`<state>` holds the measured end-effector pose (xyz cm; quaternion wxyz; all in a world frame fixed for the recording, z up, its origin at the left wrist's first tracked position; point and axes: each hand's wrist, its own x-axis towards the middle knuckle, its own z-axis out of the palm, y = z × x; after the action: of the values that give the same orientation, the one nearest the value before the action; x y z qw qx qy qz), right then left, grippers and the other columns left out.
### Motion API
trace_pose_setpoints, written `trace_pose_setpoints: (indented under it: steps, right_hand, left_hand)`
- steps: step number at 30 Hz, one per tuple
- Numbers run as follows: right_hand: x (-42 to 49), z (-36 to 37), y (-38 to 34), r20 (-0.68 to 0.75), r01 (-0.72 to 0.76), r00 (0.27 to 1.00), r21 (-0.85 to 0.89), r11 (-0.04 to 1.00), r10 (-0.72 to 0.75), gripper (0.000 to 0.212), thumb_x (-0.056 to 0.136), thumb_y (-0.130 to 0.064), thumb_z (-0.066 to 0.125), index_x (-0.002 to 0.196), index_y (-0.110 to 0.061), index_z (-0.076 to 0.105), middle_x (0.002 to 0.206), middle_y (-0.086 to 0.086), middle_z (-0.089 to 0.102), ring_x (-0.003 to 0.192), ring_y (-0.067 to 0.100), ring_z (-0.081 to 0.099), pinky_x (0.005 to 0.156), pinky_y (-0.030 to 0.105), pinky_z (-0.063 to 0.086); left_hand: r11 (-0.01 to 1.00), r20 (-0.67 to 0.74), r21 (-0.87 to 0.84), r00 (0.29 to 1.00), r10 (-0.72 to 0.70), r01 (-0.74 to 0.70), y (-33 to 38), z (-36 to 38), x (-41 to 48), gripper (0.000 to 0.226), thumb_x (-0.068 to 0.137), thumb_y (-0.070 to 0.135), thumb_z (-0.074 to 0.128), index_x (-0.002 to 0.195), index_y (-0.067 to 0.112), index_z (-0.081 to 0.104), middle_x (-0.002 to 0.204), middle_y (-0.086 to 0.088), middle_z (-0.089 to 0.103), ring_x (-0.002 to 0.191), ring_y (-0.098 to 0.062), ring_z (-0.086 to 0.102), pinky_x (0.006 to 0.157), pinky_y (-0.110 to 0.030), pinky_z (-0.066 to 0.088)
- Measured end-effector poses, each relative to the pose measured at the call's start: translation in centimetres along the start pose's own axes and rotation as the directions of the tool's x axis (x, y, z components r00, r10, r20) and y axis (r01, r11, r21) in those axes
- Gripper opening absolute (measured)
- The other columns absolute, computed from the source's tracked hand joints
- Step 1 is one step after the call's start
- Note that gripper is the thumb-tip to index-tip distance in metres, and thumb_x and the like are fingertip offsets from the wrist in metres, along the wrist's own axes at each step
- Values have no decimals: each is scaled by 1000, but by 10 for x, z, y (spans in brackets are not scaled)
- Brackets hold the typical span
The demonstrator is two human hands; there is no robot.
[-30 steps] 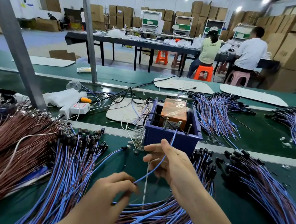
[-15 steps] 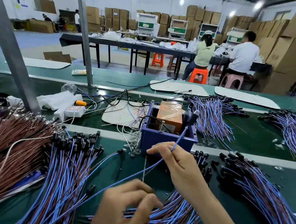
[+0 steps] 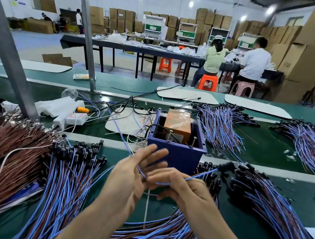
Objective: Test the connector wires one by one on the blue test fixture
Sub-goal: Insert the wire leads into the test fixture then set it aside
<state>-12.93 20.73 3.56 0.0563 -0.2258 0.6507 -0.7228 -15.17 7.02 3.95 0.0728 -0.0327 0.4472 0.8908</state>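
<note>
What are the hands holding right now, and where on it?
The right hand pinches one blue wire at mid-length, its black connector hanging off to the right. The left hand has straight fingers; the wire only crosses them.

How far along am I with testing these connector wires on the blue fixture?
Done: unclear; the bundles beyond the blue test fixture may be tested ones. In hand: your right hand pinches one blue wire, its black connector not in the fixture; your left hand is open beside it. Left: the big piles near you.
</note>
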Motion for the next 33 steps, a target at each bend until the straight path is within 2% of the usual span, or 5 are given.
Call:
trace_pose_setpoints:
  steps: [6, 12, 16, 21, 33]
  right_hand:
    - [-6, -16, 3, -191, -130, 979, -318, 939, 71, 45, 87, -53, 44, 82, -22, 77, 86, -2, 73, 65, 15, 66, 64, 22, 48]
    - [-10, -6, -6, -117, -95, 991, -230, 968, 69, 44, 95, -44, 46, 80, -17, 76, 71, 6, 68, 55, 14, 57, 51, 20, 40]
    - [-14, -5, -2, -266, -28, 964, -118, 993, -5, 42, 92, -44, 47, 80, -16, 76, 70, 17, 69, 53, 25, 59, 49, 31, 45]
    - [-22, -26, 7, -514, -141, 849, 0, 990, 121, 47, 84, -49, 42, 82, -18, 77, 65, 21, 67, 56, 24, 64, 51, 25, 52]
    - [-13, -64, 61, -620, -242, 696, 273, 931, 363, 39, 98, -34, 45, 96, -3, 69, 74, 11, 71, 43, 15, 53, 37, 23, 41]
  left_hand:
    - [918, -44, 237, 947, -318, 319, -44, -26, -13, 66, 99, 38, 32, 62, 5, 75, 73, -16, 71, 59, -22, 67, 63, -30, 52]
    - [852, 123, -118, 859, -496, 509, -56, -18, -7, 59, 98, 43, 35, 97, -1, 74, 96, -20, 70, 84, -33, 68, 90, -42, 47]
    - [878, 173, -351, 944, -280, 325, -41, -10, 6, 57, 85, 42, 41, 133, 12, 47, 113, -12, 68, 84, -27, 69, 75, -38, 53]
    - [1000, 92, -25, 996, 18, -16, -17, -9, 14, 39, 86, 39, 41, 108, 19, 66, 93, -5, 73, 70, -10, 62, 60, -22, 49]
    - [878, 51, 148, 890, 453, -455, 32, -22, 0, 32, 84, 31, 45, 87, 14, 72, 85, -2, 73, 75, -7, 65, 63, -15, 52]
